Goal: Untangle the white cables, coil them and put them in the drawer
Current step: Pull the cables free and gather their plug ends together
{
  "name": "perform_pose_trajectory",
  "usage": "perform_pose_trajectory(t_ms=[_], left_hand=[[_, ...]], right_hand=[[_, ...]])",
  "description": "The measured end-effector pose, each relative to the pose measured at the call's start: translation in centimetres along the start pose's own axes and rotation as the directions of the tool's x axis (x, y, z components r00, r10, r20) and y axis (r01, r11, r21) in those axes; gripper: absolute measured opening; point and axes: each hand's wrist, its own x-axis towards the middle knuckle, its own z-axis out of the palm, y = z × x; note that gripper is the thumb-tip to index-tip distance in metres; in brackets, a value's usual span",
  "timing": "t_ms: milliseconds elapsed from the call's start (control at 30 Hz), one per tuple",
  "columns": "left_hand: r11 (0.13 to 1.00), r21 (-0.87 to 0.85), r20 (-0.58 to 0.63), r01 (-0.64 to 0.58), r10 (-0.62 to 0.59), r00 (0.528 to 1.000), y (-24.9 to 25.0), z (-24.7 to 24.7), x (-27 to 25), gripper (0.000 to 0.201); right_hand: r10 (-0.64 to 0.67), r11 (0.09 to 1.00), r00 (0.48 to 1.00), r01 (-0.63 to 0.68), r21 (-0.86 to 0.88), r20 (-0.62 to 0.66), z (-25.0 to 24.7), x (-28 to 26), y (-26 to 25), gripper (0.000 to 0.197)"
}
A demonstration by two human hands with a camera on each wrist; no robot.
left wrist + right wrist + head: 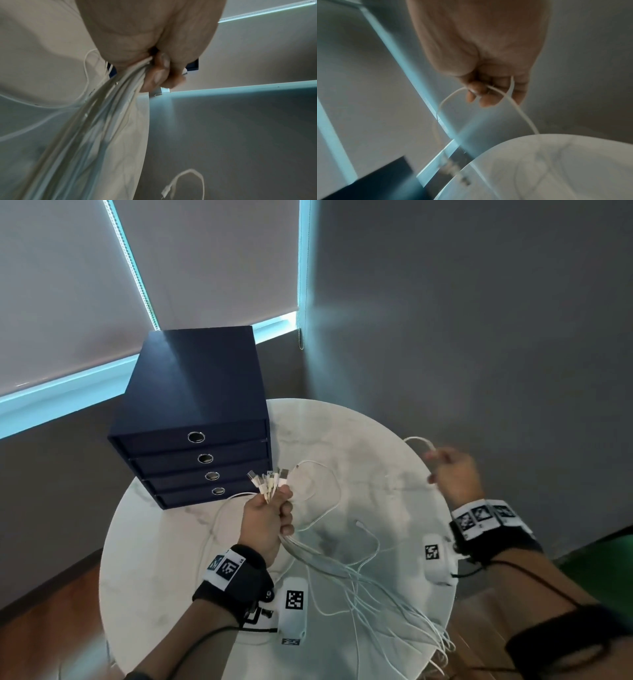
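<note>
My left hand (274,515) is raised over the round white table (164,542) and grips a bundle of white cables (329,563) just below their plug ends (269,479), which fan out above the fist. The strands trail down to the table's front right edge. In the left wrist view the fingers (159,75) curl round the bundle (109,108). My right hand (452,470), raised at the table's right edge, pinches one single white cable (518,108), looped above the fingers (477,93). The dark blue drawer unit (191,405) stands at the back left, all its drawers closed.
Loose cable loops (322,494) lie on the table between my hands. A grey wall (479,320) is behind, and roller blinds (68,285) cover the window to the left. Wooden floor (51,611) shows below the table's left side.
</note>
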Motion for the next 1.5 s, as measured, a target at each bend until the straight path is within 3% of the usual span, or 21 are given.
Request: perform_pose_trajectory(t_ms=[67, 133, 200, 267, 333, 367, 433, 467, 500, 600, 733, 1000, 1100, 1167, 1233, 1333, 1433, 1500], left_hand=[[0.999, -0.034, 0.019, 0.034, -0.033, 0.999, 0.2, 0.6, 0.1, 0.020], [0.998, -0.052, 0.052, 0.040, -0.038, 0.998, 0.5, 1.6, 0.1, 0.022], [0.998, -0.056, 0.097, 0.030, -0.024, 0.995, 0.9, 3.0, -0.2, 0.026], [0.998, -0.060, 0.156, 0.021, -0.011, 0.988, 1.3, 4.8, -0.5, 0.028], [0.997, -0.075, 0.199, 0.009, 0.006, 0.980, 1.5, 6.7, -1.0, 0.028], [0.996, -0.088, 0.210, 0.000, 0.019, 0.978, 1.6, 7.6, -1.2, 0.029], [0.992, -0.125, 0.224, -0.012, 0.040, 0.974, 2.0, 8.9, -1.5, 0.029], [0.989, -0.148, 0.233, -0.010, 0.045, 0.971, 2.4, 9.2, -1.5, 0.030], [0.986, -0.169, 0.240, -0.009, 0.050, 0.969, 2.9, 9.2, -1.4, 0.031], [0.975, -0.220, 0.208, -0.029, 0.076, 0.975, 4.6, 7.8, -0.6, 0.035], [0.964, -0.262, 0.146, -0.042, 0.082, 0.986, 5.4, 5.3, 0.2, 0.038], [0.945, -0.318, 0.046, -0.075, 0.095, 0.994, 6.4, 0.2, 2.0, 0.032], [0.944, -0.325, 0.017, -0.061, 0.070, 0.997, 6.8, -2.0, 2.3, 0.032], [0.958, -0.284, 0.016, -0.038, 0.045, 0.999, 6.2, -3.0, 2.3, 0.031], [0.974, -0.224, 0.044, 0.016, -0.006, 0.999, 5.1, -3.3, 2.0, 0.030], [0.982, -0.112, 0.159, 0.153, -0.135, 0.978, 3.8, -3.9, 1.0, 0.029], [0.983, 0.018, 0.235, 0.183, -0.182, 0.955, 2.6, -5.1, -0.2, 0.030], [0.984, 0.031, 0.201, 0.178, -0.181, 0.963, 1.5, -5.4, -0.6, 0.028]], right_hand=[[0.099, 0.994, 0.975, -0.106, -0.025, -0.200, -3.0, 0.9, 1.9, 0.024], [0.107, 0.994, 0.951, -0.113, -0.004, -0.290, -4.4, 1.0, 2.9, 0.013], [0.061, 0.998, 0.968, -0.063, -0.001, -0.245, -3.7, 0.3, 2.8, 0.012], [-0.095, 0.992, 0.984, 0.081, -0.095, -0.148, -1.7, -1.3, 2.0, 0.044], [-0.182, 0.980, 0.978, 0.171, 0.103, 0.100, 0.6, -4.1, -0.3, 0.059], [-0.217, 0.961, 0.923, 0.146, 0.234, 0.317, 1.9, -6.0, -1.7, 0.056], [-0.258, 0.963, 0.682, 0.122, 0.242, 0.685, 5.2, -9.0, -3.1, 0.033], [-0.257, 0.966, 0.612, 0.142, 0.215, 0.748, 6.6, -9.9, -3.0, 0.015], [-0.254, 0.967, 0.601, 0.144, 0.210, 0.758, 7.5, -10.3, -2.5, 0.008], [-0.161, 0.987, 0.674, 0.130, 0.099, 0.721, 7.3, -9.8, -0.7, 0.031], [-0.127, 0.956, 0.746, 0.267, -0.118, 0.654, 5.7, -8.0, 1.8, 0.043], [0.033, 0.868, 0.826, 0.256, -0.426, 0.563, 2.0, -5.0, 9.6, 0.034], [0.064, 0.888, 0.849, 0.192, -0.419, 0.525, -0.8, -5.2, 12.6, 0.020], [0.072, 0.891, 0.855, 0.176, -0.419, 0.513, -2.0, -5.0, 14.1, 0.022], [0.129, 0.834, 0.893, 0.138, -0.535, 0.432, -2.9, -4.8, 14.4, 0.021], [0.220, 0.677, 0.931, 0.068, -0.733, 0.290, -4.2, -4.1, 16.0, 0.016], [0.304, 0.551, 0.911, 0.072, -0.831, 0.280, -4.5, -3.5, 18.2, 0.035], [0.327, 0.519, 0.895, 0.099, -0.849, 0.305, -3.9, -4.0, 18.8, 0.036]])
